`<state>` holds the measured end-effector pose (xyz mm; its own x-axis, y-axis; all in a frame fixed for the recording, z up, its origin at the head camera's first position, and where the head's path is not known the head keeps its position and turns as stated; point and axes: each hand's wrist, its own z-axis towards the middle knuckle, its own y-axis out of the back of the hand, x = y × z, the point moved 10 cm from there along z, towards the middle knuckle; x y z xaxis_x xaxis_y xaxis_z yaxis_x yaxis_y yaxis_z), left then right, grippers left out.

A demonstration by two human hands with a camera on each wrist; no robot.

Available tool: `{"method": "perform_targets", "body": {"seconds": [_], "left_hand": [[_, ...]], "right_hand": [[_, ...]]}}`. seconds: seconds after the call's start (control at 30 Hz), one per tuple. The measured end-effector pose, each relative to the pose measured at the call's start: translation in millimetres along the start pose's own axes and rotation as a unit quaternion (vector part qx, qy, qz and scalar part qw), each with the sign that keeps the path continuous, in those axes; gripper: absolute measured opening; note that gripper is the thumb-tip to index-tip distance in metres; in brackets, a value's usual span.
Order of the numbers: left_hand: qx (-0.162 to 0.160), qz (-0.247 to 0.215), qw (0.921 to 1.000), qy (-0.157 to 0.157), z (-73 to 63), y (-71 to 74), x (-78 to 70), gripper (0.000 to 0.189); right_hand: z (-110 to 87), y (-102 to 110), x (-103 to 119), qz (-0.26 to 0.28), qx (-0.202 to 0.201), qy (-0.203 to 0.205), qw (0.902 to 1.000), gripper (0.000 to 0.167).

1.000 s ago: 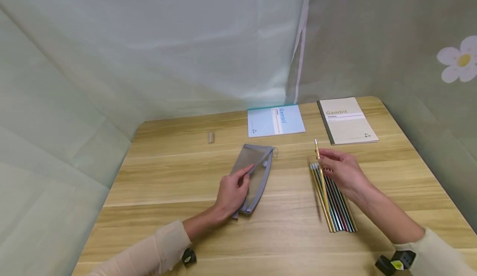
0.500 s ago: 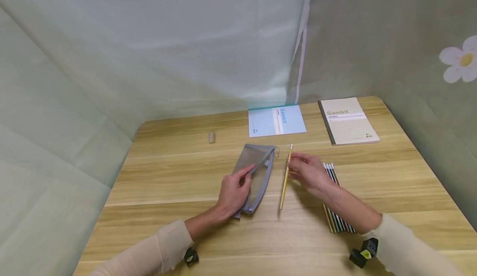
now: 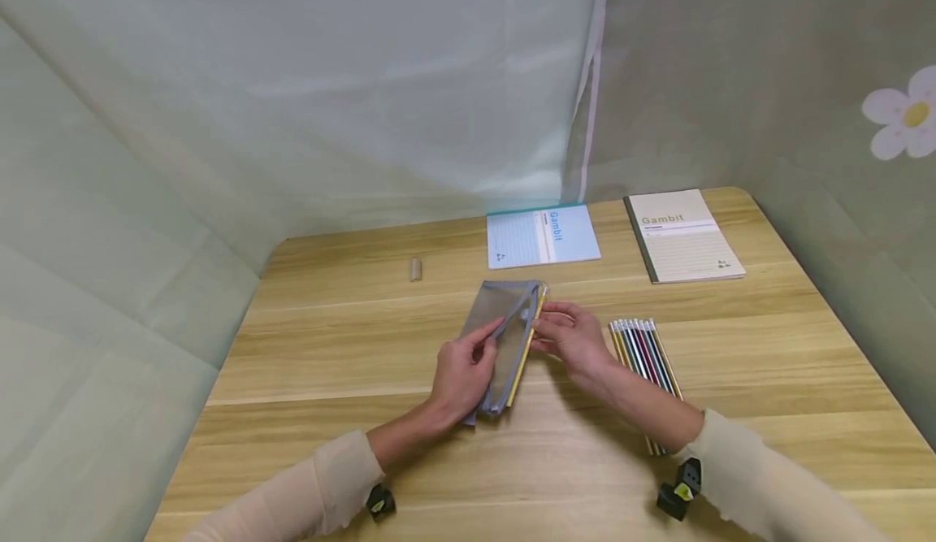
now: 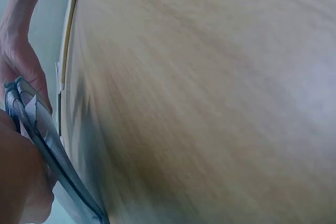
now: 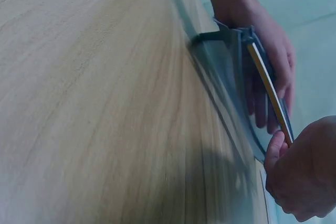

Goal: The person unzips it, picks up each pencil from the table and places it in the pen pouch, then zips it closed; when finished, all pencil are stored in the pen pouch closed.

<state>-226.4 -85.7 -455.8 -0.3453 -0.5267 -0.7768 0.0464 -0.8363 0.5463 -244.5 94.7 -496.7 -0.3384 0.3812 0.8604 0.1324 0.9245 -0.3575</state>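
Note:
A grey see-through zip pencil case stands tilted on the table, its zip edge spread apart. My left hand grips its upper edge between thumb and fingers. From the right, my right hand pinches a yellow pencil near its eraser end, and the pencil lies along the case's right-hand rim. The right wrist view shows this pencil alongside the dark zip band, with the left hand behind the case. Right of the hands, several pencils lie in a row, partly covered by the right forearm.
Toward the back of the wooden table lie a blue notebook and a beige notebook. A small brownish cylinder-like piece lies at the back left. Fabric walls enclose the table behind and at both sides.
My right hand has carried the yellow pencil leftward from the pencil row to the case's right rim. The left hand has kept its grip on the case.

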Motion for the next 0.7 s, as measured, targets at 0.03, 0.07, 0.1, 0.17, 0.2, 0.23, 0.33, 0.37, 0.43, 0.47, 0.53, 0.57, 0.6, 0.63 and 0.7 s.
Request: {"method": "perform_targets", "body": {"seconds": [0.03, 0.07, 0.1, 0.17, 0.2, 0.23, 0.33, 0.37, 0.43, 0.47, 0.53, 0.57, 0.6, 0.63, 0.7], "left_hand": [[-0.002, 0.002, 1.0, -0.001, 0.3, 0.0, -0.8, 0.038], [-0.002, 0.002, 1.0, 0.0, 0.5, -0.1, -1.3, 0.038], [-0.002, 0.003, 1.0, 0.002, 0.7, -0.2, -1.6, 0.038], [-0.003, 0.005, 1.0, 0.006, 1.1, -0.5, -2.2, 0.037], [-0.002, 0.005, 1.0, 0.007, 1.3, -0.7, -2.4, 0.037], [-0.002, 0.006, 1.0, 0.008, 1.4, -0.9, -2.5, 0.037], [-0.002, 0.005, 1.0, 0.008, 1.5, -1.2, -3.2, 0.037], [-0.002, 0.004, 1.0, 0.006, 1.5, -1.1, -3.9, 0.037], [-0.002, 0.001, 1.0, 0.003, 1.4, -1.2, -4.8, 0.037], [-0.002, -0.001, 1.0, 0.002, 1.3, -1.2, -5.3, 0.037], [-0.001, -0.006, 1.0, 0.0, 1.2, -1.4, -6.3, 0.037], [-0.001, -0.008, 1.0, -0.001, 1.1, -1.3, -7.0, 0.037], [-0.001, -0.009, 1.0, -0.001, 1.0, -1.7, -7.0, 0.037], [-0.001, -0.01, 1.0, -0.002, 1.0, -1.7, -7.3, 0.037], [0.0, -0.011, 0.9999, -0.001, 0.9, -2.0, -7.7, 0.037]], "right_hand": [[0.4, -0.7, -1.0, 0.002, -0.003, 0.001, 1.0, 0.039], [0.8, -1.3, -1.6, 0.002, -0.006, 0.003, 1.0, 0.039], [1.0, -2.2, -1.8, 0.003, -0.008, 0.006, 0.9999, 0.039], [1.9, -3.0, -2.4, 0.003, -0.015, 0.008, 0.9998, 0.038], [2.2, -3.3, -2.3, 0.003, -0.017, 0.009, 0.9998, 0.038], [2.5, -4.0, -2.3, 0.002, -0.018, 0.011, 0.9998, 0.038], [3.0, -6.1, -2.3, -0.005, -0.02, 0.012, 0.9997, 0.037], [3.3, -6.8, -2.3, -0.008, -0.019, 0.011, 0.9997, 0.036], [3.9, -8.4, -2.3, -0.017, -0.016, 0.012, 0.9997, 0.035], [4.3, -9.0, -2.4, -0.022, -0.015, 0.013, 0.9996, 0.035], [5.5, -9.5, -2.8, -0.033, -0.017, 0.014, 0.9992, 0.034], [6.2, -9.7, -3.2, -0.037, -0.018, 0.015, 0.999, 0.034], [6.9, -9.9, -3.3, -0.041, -0.019, 0.017, 0.9988, 0.034], [7.6, -9.8, -3.6, -0.046, -0.023, 0.018, 0.9985, 0.033], [8.9, -9.8, -3.6, -0.05, -0.027, 0.02, 0.9982, 0.033]]}}
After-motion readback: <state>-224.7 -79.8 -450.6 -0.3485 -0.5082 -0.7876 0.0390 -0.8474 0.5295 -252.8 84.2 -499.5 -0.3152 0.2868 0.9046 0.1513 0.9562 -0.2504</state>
